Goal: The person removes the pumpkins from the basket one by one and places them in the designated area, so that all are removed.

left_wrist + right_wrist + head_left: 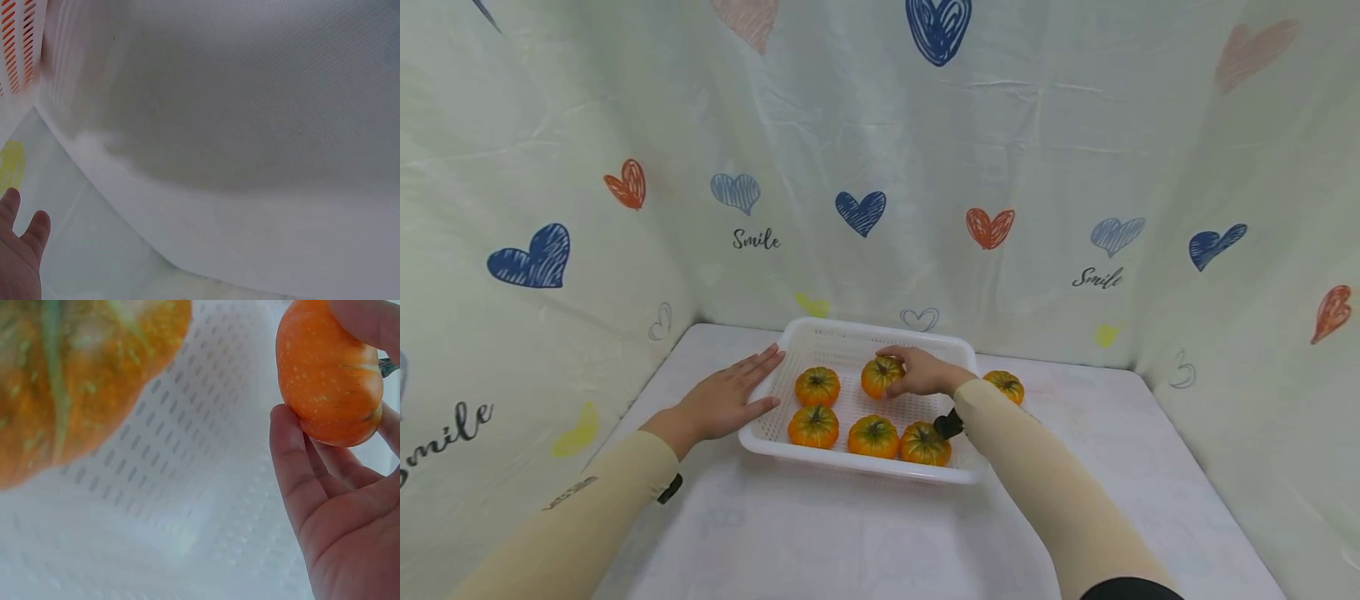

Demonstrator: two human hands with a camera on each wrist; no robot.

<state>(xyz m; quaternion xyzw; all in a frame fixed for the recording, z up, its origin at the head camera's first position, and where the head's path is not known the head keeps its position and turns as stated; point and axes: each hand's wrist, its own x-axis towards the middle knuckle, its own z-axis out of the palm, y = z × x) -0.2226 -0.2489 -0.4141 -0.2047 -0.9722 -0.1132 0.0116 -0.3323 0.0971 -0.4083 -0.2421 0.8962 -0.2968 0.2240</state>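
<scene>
A white plastic basket (842, 456) with slotted walls stands on the table, and several small orange-green pumpkins sit in it. My right hand (925, 372) grips one pumpkin (880, 377) over the basket's back middle, thumb on one side and fingers curled on the other. The right wrist view shows this gripped pumpkin (328, 378) from the side, with another pumpkin (81, 381) close to the camera. At the basket's left rim, my left hand (730, 393) lies with straight, spread fingers, the fingertips at the edge. Part of that left hand (22, 250) shows in the left wrist view.
One more pumpkin (1004, 385) lies outside the basket to the right, partly behind my right forearm. A white cloth covers the table (850, 542). Behind and at both sides hangs a pale curtain (1037, 167) printed with hearts.
</scene>
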